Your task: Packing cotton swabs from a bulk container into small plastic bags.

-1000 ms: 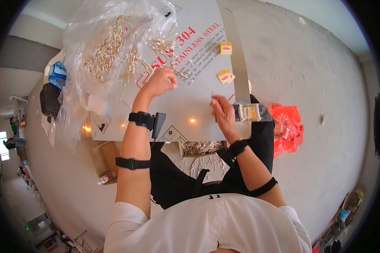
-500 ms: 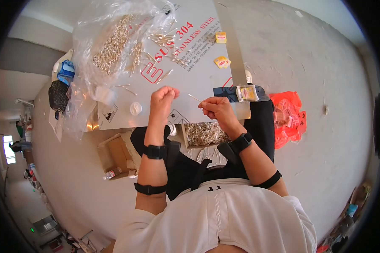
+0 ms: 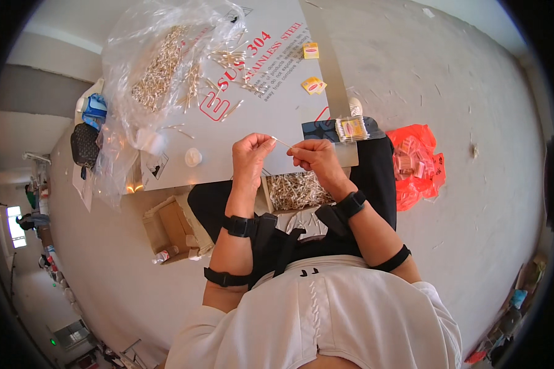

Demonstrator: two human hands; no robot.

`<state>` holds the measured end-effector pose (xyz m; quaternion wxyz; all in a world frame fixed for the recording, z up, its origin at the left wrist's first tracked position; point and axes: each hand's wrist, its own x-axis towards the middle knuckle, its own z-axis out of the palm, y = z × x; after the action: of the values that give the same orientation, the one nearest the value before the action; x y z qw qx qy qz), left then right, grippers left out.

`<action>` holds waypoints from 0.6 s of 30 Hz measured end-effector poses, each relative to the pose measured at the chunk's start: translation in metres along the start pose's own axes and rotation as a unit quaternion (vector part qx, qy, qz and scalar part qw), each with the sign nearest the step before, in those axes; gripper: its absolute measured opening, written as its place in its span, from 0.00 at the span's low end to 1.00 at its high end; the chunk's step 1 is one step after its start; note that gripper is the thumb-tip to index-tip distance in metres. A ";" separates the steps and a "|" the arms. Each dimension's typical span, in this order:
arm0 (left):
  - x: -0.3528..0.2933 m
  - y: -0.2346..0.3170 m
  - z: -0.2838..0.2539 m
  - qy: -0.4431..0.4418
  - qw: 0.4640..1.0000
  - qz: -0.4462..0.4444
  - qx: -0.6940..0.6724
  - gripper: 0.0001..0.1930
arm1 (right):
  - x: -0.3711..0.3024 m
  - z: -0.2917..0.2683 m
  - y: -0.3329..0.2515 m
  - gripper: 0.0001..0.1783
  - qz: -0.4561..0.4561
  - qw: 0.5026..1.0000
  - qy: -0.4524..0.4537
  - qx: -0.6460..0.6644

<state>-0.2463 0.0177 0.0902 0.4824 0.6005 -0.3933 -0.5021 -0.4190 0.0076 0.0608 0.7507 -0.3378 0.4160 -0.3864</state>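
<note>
A single cotton swab [image 3: 281, 142] spans the gap between my two hands over the near edge of the table. My left hand [image 3: 251, 158] pinches its left end between thumb and fingertips. At the other end, my right hand [image 3: 317, 161] grips the stick with thumb and forefinger, the remaining fingers curled. Left of my left hand stands a small round white tub [image 3: 193, 157]. Beyond my right hand, a clear packet of cotton swabs with a yellow label [image 3: 351, 129] lies at the table's right edge.
A large clear plastic bag [image 3: 120, 80] of loose swabs [image 3: 160, 74] covers the table's left part. Yellow cards [image 3: 313, 85] lie far right. Below are a box of swabs [image 3: 298, 190] and an open cardboard box [image 3: 172, 224]. A red bag [image 3: 415, 166] sits on the floor at right.
My left hand has moved right and closed on the swab's free end. The right hand has kept its hold on the swab. The whole view has shifted slightly.
</note>
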 end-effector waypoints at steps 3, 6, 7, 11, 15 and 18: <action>0.002 -0.001 0.000 0.009 1.000 -0.005 -0.008 0.04 | 0.000 0.002 0.000 0.06 0.006 1.000 0.001 0.002; 0.002 -0.006 -0.005 -0.022 0.999 -0.007 0.037 0.04 | 0.000 0.001 -0.002 0.07 0.015 1.000 0.001 0.012; 0.001 -0.007 -0.007 -0.022 0.999 -0.008 0.037 0.04 | 0.000 -0.001 -0.001 0.07 0.016 1.000 0.001 0.012; -0.013 -0.016 -0.013 -0.211 0.933 -0.055 0.285 0.02 | 0.003 -0.006 0.001 0.07 0.004 1.000 0.004 0.030; -0.036 -0.034 -0.024 -0.300 0.871 0.107 0.373 0.06 | 0.002 -0.004 0.000 0.07 -0.030 0.999 0.013 -0.002; -0.039 -0.035 -0.030 -0.286 0.874 0.121 0.374 0.06 | 0.002 -0.003 -0.002 0.06 -0.070 0.996 0.021 -0.042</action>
<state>-0.2242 0.0687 0.0654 0.1451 0.5137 -0.7425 -0.4046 -0.4218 0.0050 0.0601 0.6978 -0.3895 0.4228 -0.4273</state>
